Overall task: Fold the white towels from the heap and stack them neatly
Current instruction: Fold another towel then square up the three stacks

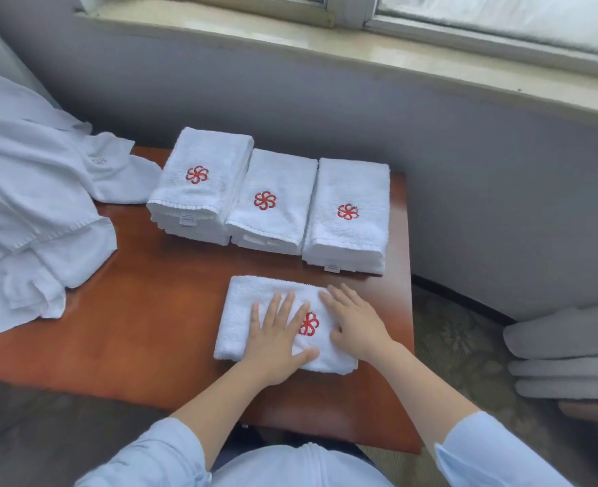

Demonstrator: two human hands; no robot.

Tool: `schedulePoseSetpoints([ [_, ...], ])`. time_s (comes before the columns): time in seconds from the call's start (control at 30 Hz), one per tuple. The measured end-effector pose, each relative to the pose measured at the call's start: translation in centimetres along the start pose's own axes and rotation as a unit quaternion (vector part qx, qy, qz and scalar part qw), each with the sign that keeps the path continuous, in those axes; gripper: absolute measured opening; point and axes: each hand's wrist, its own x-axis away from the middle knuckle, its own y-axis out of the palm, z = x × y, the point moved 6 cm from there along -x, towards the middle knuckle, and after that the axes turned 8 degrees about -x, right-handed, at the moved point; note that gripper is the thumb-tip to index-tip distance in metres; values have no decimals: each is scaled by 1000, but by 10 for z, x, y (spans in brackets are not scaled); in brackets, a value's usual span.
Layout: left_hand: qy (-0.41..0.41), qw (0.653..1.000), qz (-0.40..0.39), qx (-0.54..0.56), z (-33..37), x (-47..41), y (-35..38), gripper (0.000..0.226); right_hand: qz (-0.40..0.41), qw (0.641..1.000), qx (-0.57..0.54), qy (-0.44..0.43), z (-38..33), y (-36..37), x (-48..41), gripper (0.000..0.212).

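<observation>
- Folded towel (241,311) lying flat on the near part of the table (150,311), red emblem up, not yet on a stack.
- Left hand (276,342) and right hand (353,325) both pressing on it, fingers straight and spread, gripping nothing.
- Just beyond, side by side: left stack (202,184), middle stack (273,202), right stack (348,212), all neatly folded.
- At far left, a big heap (34,212) of unfolded towels spilling onto the table.
- Probably well under way but far from done: this towel to place, the heap to work through.
</observation>
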Motion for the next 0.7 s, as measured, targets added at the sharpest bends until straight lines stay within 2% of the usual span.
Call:
schedulePoseSetpoints([
  [0.13, 17, 999, -41, 6, -2, -3, 2, 97, -39, 999, 2, 33, 4, 1, -5, 83],
  [0.33, 51, 997, -46, -31, -1, 2, 2, 118, -43, 996, -7, 77, 2, 6, 2, 92],
  [0.53, 132, 988, -48, -71, -17, 13, -1, 118, -33, 990, -50, 131, -5, 24, 27, 97],
  [0.7, 153, 982, -43, -102, -41, 31, -5, 110, -15, 979, -99, 177, -23, 51, 55, 96],
])
